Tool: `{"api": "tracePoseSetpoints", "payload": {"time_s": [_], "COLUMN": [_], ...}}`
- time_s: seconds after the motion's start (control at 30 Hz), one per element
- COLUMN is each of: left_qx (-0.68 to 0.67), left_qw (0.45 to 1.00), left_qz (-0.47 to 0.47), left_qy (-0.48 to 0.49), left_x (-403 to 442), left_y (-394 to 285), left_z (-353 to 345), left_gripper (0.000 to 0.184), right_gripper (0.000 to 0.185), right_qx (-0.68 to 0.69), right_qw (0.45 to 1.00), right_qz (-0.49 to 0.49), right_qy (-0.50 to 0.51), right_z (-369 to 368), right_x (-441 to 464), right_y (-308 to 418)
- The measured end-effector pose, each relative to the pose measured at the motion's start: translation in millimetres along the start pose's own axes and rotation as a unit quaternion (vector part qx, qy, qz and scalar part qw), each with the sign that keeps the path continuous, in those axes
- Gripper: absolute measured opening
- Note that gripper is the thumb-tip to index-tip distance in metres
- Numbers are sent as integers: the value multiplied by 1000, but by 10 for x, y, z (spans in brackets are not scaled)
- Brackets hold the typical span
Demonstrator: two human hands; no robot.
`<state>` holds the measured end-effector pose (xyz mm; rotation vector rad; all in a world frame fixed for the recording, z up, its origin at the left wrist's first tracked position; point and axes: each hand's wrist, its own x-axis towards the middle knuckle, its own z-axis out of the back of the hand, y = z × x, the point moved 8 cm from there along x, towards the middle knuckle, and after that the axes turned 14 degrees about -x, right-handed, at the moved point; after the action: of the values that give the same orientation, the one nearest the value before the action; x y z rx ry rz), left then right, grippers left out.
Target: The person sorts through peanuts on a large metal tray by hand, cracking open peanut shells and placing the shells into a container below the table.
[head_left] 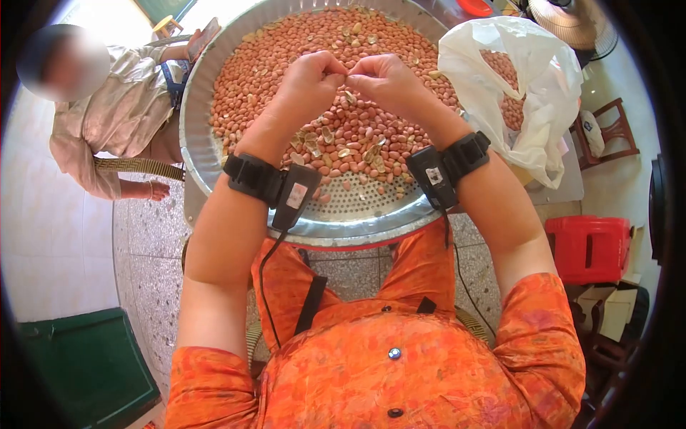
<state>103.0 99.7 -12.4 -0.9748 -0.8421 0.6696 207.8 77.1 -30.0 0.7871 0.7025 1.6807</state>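
Peanuts [250, 93], reddish-skinned, spread over most of a big round metal tray [198, 107] with a fluted wall; layer thins out at the near side, where the perforated base shows. Broken pale shells [312, 143] lie on top of the peanuts, mostly just below the hands, a few more near the far side. Left hand [313, 80] and right hand [384, 79] both held over the middle of the tray, above the peanuts; fingers curled, thumb and forefinger of each in a pinch, fingertips of the two meeting; whatever is between them is too small to make out. Each wrist wears a black strap with a small black box [294, 194], cable running down from it. White plastic bag [461, 79] stands open at the right edge of the tray, more peanuts visible inside. Grey bench [572, 182] under tray and bag, its edge showing at both sides. Wearer's orange patterned clothes [400, 379] fill the near part, knees by the tray's near rim. Left side: another person [114, 96] in a light shirt, one hand [158, 191] low beside a chair. Right side: red plastic stool [589, 250], wooden chair [620, 139], fan [568, 25] at top. Speckled floor [143, 250]; dark green panel [86, 365] lower left
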Motion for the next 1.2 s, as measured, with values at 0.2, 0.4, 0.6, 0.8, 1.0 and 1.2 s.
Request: {"api": "tracePoseSetpoints", "payload": {"time_s": [0.2,0.4,0.6,0.8,1.0,1.2], "left_qx": [113,83,-357,-520,-599,-534], "left_qw": [989,990,925,839,780,832], "left_qz": [-74,-62,127,159,161,147], "left_qy": [-65,-95,-24,18,83,30], "left_x": [-60,-27,-40,-22,-8,-3], "left_y": [-205,-200,104,150,52,85], "left_z": [-57,-31,-54,-136,-204,-134], "left_gripper": [7,7,10,12,10,11], "right_gripper": [14,13,11,6,11,14], "right_qx": [49,218,255,263,457,480], "right_qw": [998,974,963,962,883,873], "right_qz": [-15,-58,-75,-53,-91,-84], "right_qy": [-38,-31,-30,-50,52,41], "right_z": [77,-4,15,105,-20,-18], "right_x": [-36,11,3,-23,-47,-57], "right_y": [85,-39,-1,73,75,98]}}
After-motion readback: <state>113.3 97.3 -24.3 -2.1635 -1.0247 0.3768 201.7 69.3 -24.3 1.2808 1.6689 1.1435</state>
